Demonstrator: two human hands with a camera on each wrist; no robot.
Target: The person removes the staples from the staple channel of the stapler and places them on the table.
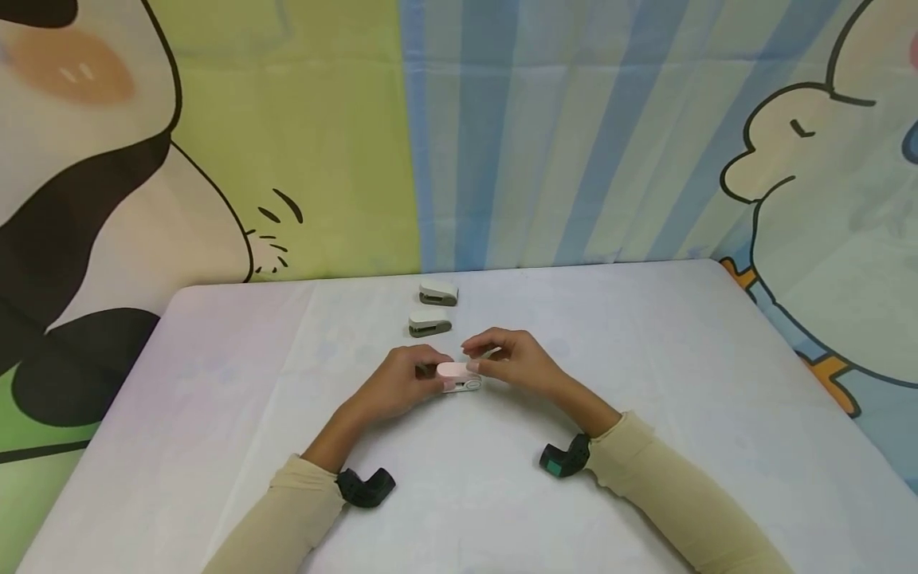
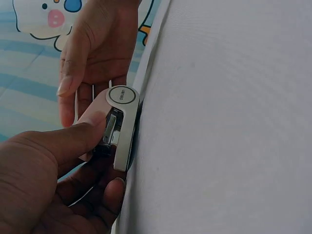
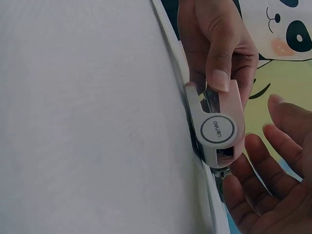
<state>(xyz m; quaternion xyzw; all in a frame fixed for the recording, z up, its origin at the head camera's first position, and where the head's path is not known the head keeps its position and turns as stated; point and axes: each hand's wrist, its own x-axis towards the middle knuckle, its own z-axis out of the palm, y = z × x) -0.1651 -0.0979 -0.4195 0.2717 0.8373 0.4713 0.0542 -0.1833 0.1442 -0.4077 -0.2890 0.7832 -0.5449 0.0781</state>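
Note:
A small pink and white stapler (image 1: 455, 371) stands on the table near its middle. My left hand (image 1: 400, 383) holds the front end, its thumb (image 2: 80, 139) on the side of the pink top. The round hinge disc of the stapler (image 3: 218, 129) faces me. Beside the rear end is my right hand (image 1: 519, 360), fingers loosely bent and thumb apart from them. In the right wrist view its fingertips (image 3: 239, 168) lie close to the stapler's back; whether they touch it I cannot tell.
Two white and grey staplers, one farther back (image 1: 438, 294) and one nearer (image 1: 429, 324), stand behind my hands. A white cloth covers the table (image 1: 645, 335). A printed cartoon curtain (image 1: 344, 143) hangs along the table's far edge.

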